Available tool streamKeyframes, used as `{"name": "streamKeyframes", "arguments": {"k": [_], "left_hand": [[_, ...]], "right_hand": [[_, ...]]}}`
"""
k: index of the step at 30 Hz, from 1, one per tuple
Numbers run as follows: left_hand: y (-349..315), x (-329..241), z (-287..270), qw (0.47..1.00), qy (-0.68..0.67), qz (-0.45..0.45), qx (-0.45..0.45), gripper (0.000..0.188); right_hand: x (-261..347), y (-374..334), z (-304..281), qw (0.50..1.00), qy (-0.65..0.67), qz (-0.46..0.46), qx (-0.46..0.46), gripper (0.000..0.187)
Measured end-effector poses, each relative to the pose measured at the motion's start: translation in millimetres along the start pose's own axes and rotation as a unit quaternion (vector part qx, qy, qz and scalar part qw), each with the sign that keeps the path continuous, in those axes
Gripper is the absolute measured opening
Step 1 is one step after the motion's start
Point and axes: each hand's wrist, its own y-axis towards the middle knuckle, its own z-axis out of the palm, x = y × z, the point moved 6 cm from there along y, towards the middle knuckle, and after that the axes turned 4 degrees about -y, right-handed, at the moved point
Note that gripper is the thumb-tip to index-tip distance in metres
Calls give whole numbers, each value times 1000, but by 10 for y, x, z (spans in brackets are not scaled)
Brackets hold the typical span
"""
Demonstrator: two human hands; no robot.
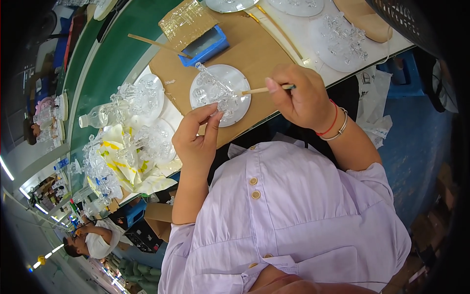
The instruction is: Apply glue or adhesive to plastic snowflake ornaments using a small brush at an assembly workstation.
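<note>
My right hand (302,94) is closed around the wooden handle of a thin brush (257,90). The tip of the brush meets a clear, branched, glass-like ornament (214,84) lying over a white round plate (238,110). At the near left of the plate, the fingertips of my left hand (196,134) pinch the edge of the ornament's clear cluster. The plate rests on a sheet of brown cardboard (267,41). Just beyond it stands a small blue tray (214,43) with a wooden stick (159,44) leaning across its edge.
Clear ornaments (147,95) on round plates crowd the left side, with a clear bottle (98,116) and a crumpled yellow-white wrapper (120,157). Another clear cluster (345,41) sits at the far right. A second brush (279,32) lies on the cardboard. Another person (98,240) sits at the lower left.
</note>
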Motion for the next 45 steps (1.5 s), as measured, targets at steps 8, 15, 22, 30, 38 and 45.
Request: {"name": "streamKeyframes", "arguments": {"k": [8,15,22,30,38,45], "left_hand": [[58,-91,82,996,36,80,-3,18],[86,-194,113,991,49,124,6,19],[67,-171,117,991,52,120,9,19],[81,-185,106,991,57,120,14,19],[78,-196,102,991,60,118,16,18],[65,-201,101,990,66,121,18,18]], "right_hand": [[-27,-80,-52,1000,-16,4,22,9],[-19,-76,-60,1000,-8,6,-21,9],[72,-124,-37,999,-7,-1,47,10],[126,-130,-68,999,-29,-10,34,10],[107,-158,-66,1000,-15,0,17,11],[28,-90,-60,999,-51,-4,-10,11]]}}
